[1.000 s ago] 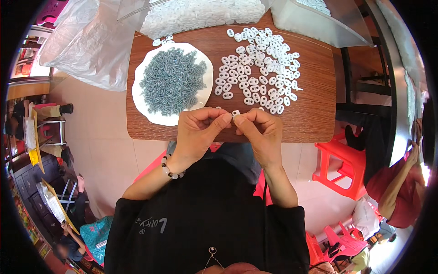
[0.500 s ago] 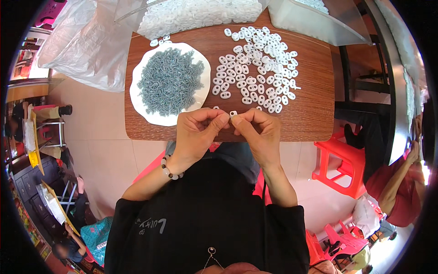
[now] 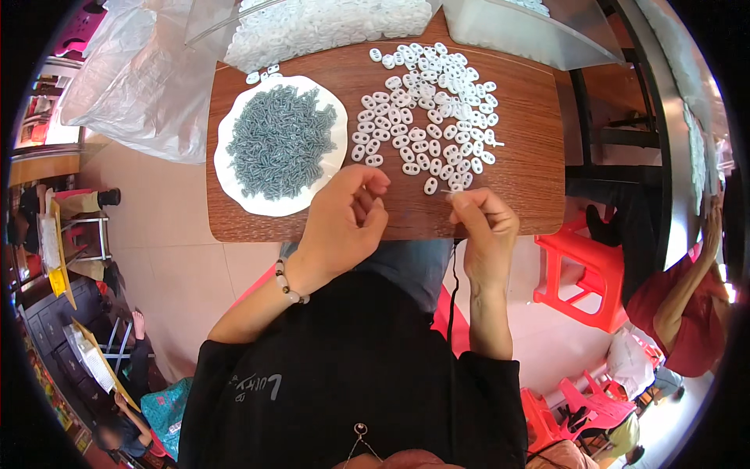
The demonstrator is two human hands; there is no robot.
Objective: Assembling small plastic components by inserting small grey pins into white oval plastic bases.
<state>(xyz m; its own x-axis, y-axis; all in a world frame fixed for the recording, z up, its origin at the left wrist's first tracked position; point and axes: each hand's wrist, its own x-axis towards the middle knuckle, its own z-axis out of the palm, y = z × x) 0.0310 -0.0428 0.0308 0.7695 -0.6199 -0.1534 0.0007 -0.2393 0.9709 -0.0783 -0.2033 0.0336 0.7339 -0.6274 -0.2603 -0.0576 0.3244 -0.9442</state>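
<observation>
Thumb and fingertips of my right hand (image 3: 490,224) are pinched together over the front of the table, with a small thin pale piece (image 3: 446,191) sticking out on their left side. Just beyond these fingertips lie white oval two-hole plastic pieces (image 3: 430,186), spread loosely and heaped thicker toward the back. My left hand (image 3: 349,211) hovers by the plate's right front edge, thumb and curled fingers apart, nothing seen between them. A white scalloped plate (image 3: 226,184) at the left carries a heap of small grey-blue ribbed pieces (image 3: 283,142).
The brown wooden table (image 3: 523,187) has rounded corners. At its back stand clear bins (image 3: 500,31) of white pieces. Left of it hangs a translucent plastic bag (image 3: 141,86). A red stool (image 3: 578,273) stands at the right, and a person in a dark red top (image 3: 680,320) is beyond.
My hands, which met over a small white piece, have parted. The right hand moved right with its fingertips pinched; the left hand's pinch has loosened. The whole view shifted slightly.
</observation>
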